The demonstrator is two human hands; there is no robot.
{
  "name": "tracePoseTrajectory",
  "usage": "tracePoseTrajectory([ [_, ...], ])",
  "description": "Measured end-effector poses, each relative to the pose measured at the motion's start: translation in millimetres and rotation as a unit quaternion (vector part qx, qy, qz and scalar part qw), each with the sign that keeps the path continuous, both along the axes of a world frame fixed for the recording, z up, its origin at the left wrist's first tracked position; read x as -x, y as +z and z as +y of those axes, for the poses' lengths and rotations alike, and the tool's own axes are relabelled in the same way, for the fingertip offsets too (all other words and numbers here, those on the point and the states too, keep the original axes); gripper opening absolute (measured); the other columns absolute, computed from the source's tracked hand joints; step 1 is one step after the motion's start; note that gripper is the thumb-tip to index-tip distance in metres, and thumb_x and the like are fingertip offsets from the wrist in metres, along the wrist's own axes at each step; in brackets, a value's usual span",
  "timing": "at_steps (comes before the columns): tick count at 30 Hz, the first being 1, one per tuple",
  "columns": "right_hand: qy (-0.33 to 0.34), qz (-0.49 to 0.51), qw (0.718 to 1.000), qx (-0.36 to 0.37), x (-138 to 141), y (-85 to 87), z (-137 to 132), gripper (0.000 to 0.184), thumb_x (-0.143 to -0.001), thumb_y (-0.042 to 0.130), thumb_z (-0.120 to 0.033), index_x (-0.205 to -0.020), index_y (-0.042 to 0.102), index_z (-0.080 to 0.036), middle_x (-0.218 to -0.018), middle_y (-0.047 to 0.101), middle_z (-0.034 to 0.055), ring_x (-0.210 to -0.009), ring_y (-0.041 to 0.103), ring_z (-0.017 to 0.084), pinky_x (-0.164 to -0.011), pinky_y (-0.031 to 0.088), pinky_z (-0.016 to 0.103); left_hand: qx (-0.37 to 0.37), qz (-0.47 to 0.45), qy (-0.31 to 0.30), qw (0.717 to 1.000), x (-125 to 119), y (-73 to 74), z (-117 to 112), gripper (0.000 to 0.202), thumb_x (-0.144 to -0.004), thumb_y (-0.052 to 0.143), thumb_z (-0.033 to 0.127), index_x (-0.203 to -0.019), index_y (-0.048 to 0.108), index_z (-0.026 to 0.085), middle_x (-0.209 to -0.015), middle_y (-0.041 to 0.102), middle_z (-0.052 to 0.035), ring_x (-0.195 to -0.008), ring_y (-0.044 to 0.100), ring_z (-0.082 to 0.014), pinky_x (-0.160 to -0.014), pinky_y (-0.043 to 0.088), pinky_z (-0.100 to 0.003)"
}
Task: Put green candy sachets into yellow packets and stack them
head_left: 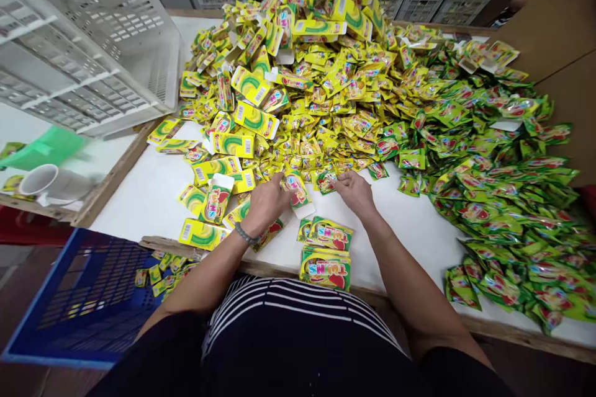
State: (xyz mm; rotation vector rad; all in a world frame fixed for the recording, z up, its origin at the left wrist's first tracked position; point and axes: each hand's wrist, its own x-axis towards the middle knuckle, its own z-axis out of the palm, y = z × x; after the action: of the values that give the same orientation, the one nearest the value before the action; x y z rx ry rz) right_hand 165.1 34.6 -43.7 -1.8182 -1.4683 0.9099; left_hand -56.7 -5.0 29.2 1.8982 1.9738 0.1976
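Beyond the carton stack (325, 268), your left hand (266, 206) grips a carton (296, 189), your right hand (356, 193) pinches a sachet (325, 182); apparently you're filling, and next needs the flap (306, 209) clear.

The carton (295, 188) at the left fingers (283, 197) is green and yellow with red patches and a white flap; the sachet (325, 182) at the right fingers (345, 181) is mostly green. Beyond both, sachets (358, 122) are yellow; behind the fingers, a dark shirt (307, 304) has white stripes.
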Motion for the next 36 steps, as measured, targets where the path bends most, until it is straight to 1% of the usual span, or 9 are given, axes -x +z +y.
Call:
tracePoseTrajectory([
  [3,0.023,-0.127,0.991,-0.015,6.5,4.4,1.1,0.044,-0.076,0.069,-0.043,-0.114,0.062,-0.021,-0.094,0.073,0.0078,-0.095,0.067,0.029,-0.086,0.049,0.042,-0.048,0.111,-0.139,0.983,2.5,11.6,1.4,0.037,-0.089,0.051,0.016,-0.125,0.058,0.013,-0.108,0.066,-0.0160,-0.102,0.061,-0.0292,-0.082,0.045,-0.037],
  [6,0.091,-0.226,0.969,-0.031,13.7,9.4,3.9,0.046,-0.081,0.064,-0.034,-0.125,0.061,-0.020,-0.114,0.071,0.0112,-0.106,0.063,0.029,-0.090,0.048,0.040,-0.094,0.148,-0.320,0.931,2.5,12.3,16.1,0.044,-0.085,0.047,0.004,-0.123,0.061,0.020,-0.131,0.058,-0.0136,-0.125,0.048,-0.0301,-0.098,0.039,-0.042],
  [11,0.131,-0.284,0.950,-0.019,4.6,15.7,2.8,0.031,-0.084,0.057,-0.021,-0.112,0.069,-0.022,-0.112,0.069,0.0108,-0.112,0.059,0.028,-0.093,0.046,0.038,-0.036,0.180,-0.429,0.884,1.5,0.7,42.4,0.024,-0.090,0.048,0.012,-0.100,0.070,0.016,-0.102,0.068,-0.0128,-0.111,0.054,-0.0285,-0.091,0.040,-0.039],
  [15,0.056,-0.139,0.989,-0.005,-18.5,12.0,-5.8,0.018,-0.078,0.064,-0.025,-0.094,0.070,-0.022,-0.095,0.071,0.0081,-0.100,0.062,0.028,-0.089,0.048,0.040,-0.005,0.087,-0.347,0.934,7.3,-0.6,48.7,0.027,-0.082,0.067,0.025,-0.108,0.067,0.018,-0.090,0.069,-0.0091,-0.086,0.059,-0.0221,-0.075,0.039,-0.030],
  [19,-0.012,0.076,0.997,-0.004,-18.5,8.7,-8.9,0.035,-0.078,0.061,-0.053,-0.090,0.065,-0.021,-0.080,0.068,0.0028,-0.078,0.064,0.022,-0.071,0.055,0.036,0.012,-0.101,-0.193,0.976,4.0,-5.0,40.9,0.048,-0.080,0.069,0.042,-0.121,0.062,0.018,-0.073,0.063,-0.0038,-0.070,0.056,-0.0202,-0.065,0.035,-0.029],
  [24,-0.027,0.296,0.953,-0.059,6.1,11.5,-7.2,0.036,-0.067,0.072,-0.053,-0.076,0.057,-0.022,-0.067,0.057,-0.0034,-0.063,0.055,0.013,-0.058,0.053,0.028,0.054,-0.372,-0.085,0.923,-13.4,-29.8,24.0,0.042,-0.074,0.072,0.043,-0.105,0.066,0.016,-0.067,0.059,0.0004,-0.064,0.055,-0.0157,-0.061,0.037,-0.027],
  [29,-0.009,0.221,0.971,-0.096,3.0,15.3,-13.4,0.028,-0.076,0.064,-0.048,-0.085,0.065,-0.022,-0.080,0.064,0.0006,-0.074,0.060,0.017,-0.065,0.051,0.030,0.100,-0.532,-0.006,0.841,-14.9,-41.8,18.0,0.046,-0.065,0.078,0.043,-0.099,0.064,0.015,-0.088,0.069,-0.0036,-0.075,0.061,-0.0162,-0.069,0.045,-0.027],
  [33,0.054,0.126,0.980,-0.143,-8.4,25.3,-12.1,0.028,-0.080,0.058,-0.042,-0.096,0.069,-0.021,-0.105,0.068,0.0067,-0.102,0.062,0.022,-0.091,0.048,0.038,0.082,-0.525,0.002,0.847,-9.7,-37.0,18.0,0.043,-0.065,0.079,0.042,-0.096,0.067,0.015,-0.096,0.071,-0.0048,-0.086,0.063,-0.0184,-0.079,0.046,-0.028],
  [36,0.035,0.134,0.981,-0.135,-5.7,31.3,-6.3,0.031,-0.075,0.064,-0.045,-0.096,0.064,-0.021,-0.096,0.067,0.0063,-0.094,0.064,0.022,-0.081,0.051,0.035,0.098,-0.546,0.009,0.832,-9.8,-36.9,17.8,0.046,-0.062,0.082,0.042,-0.096,0.066,0.015,-0.097,0.072,-0.0055,-0.086,0.064,-0.0187,-0.081,0.046,-0.029],
])
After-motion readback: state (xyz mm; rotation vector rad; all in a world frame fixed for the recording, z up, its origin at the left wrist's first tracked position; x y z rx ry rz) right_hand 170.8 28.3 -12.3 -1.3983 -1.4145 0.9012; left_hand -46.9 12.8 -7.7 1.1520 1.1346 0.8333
